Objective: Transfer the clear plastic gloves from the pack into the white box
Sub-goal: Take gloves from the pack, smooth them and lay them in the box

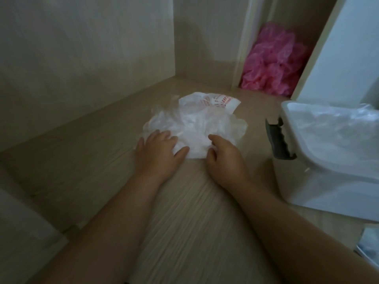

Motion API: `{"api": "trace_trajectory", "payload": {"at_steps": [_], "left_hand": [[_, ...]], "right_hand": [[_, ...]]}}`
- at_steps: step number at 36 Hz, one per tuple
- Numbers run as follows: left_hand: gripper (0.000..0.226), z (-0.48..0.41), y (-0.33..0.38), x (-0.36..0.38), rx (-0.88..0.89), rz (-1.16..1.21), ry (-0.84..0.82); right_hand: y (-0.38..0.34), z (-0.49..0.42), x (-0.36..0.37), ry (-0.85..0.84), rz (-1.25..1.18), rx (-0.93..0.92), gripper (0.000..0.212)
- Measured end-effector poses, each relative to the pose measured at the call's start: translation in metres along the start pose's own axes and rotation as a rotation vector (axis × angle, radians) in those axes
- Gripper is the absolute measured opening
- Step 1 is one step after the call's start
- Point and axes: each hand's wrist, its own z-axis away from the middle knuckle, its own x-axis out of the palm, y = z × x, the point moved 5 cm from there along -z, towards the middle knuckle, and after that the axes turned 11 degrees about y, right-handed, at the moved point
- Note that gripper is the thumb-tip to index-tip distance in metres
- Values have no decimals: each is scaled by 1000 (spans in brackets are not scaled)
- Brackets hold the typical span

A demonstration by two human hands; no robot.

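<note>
The clear plastic gloves (196,128) lie in a loose, crumpled heap on the wooden shelf (184,212). They spill from the pack (217,101), whose red-printed end pokes out at the heap's 1 o'clock edge. The heap is broader than it is deep and runs roughly from 9 to 3 o'clock.

Both hands meet it at its near, 6 o'clock side. The left hand (158,150) rests flat at about 7 o'clock, with its fingers spread and fairly straight and the thumb pressing on the white film. The right hand (223,154) sits at about 5 o'clock. Its forefinger lies over the heap and its thumb is tucked at the near edge, so it seems to pinch the film, though the blur leaves the grip unsure.

The white box (328,191) stands well apart at the heap's 3 o'clock with its lid off, and some clear plastic already shows inside. The right hand is the nearer one, so the carry should go sideways and up over the rim. The dark latch (279,140) juts from the near wall and could snag trailing film.

Between the heap and the box the shelf lies bare, and a wall closes off 9 and 12 o'clock. Pink plastic (274,64) fills a nook at 1 o'clock, out of the way.
</note>
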Motion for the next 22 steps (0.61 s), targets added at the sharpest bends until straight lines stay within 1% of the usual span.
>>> {"api": "trace_trajectory", "payload": {"at_steps": [3,6,9,12,14,16,18,20,22], "left_hand": [[44,-1,3,2,10,-6,10],[28,-1,4,1,64,8,88],[20,2,9,-8,167,134,255],[24,8,13,-22,233,257,442],[23,9,14,-28,238,326,503],[24,10,12,-31,210,440,520],[18,11,10,-32,142,589,506],[6,13,6,-31,-22,757,488],[15,13,2,-30,-247,947,448]], "right_hand": [[0,1,-6,89,34,-29,41],[4,2,-7,112,101,-49,42],[7,2,-5,80,103,-27,46],[6,2,-6,74,92,-21,52],[4,3,-7,76,94,-34,58],[2,4,-7,67,88,-46,65],[0,5,-6,58,96,-61,73],[0,5,-6,43,114,-61,83],[1,4,-6,25,108,-44,94]]}}
